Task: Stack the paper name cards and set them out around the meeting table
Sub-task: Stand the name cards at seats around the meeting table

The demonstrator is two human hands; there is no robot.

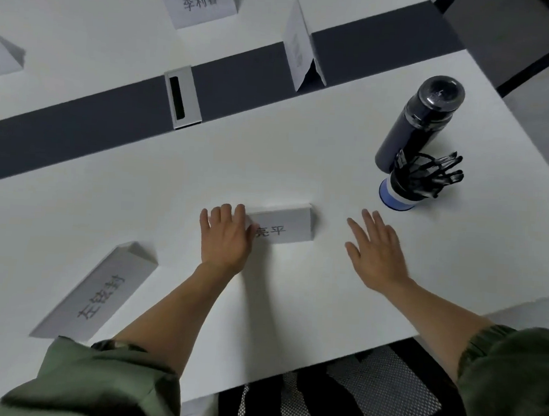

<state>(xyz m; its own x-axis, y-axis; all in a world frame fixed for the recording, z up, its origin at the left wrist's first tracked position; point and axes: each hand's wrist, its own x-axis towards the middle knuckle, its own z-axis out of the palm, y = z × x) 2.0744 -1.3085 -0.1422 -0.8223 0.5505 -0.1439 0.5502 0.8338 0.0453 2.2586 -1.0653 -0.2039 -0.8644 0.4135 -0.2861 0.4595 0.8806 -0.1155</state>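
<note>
Both forearms reach forward and are bare, with the green sleeves [95, 383] pushed up near the elbows. The left hand [224, 237] is palm down, its fingers [224, 213] curled over the left end of a name card [285, 224], the thumb on its front face. The right hand [376, 252] is flat, its fingers spread straight, holding nothing.
</note>
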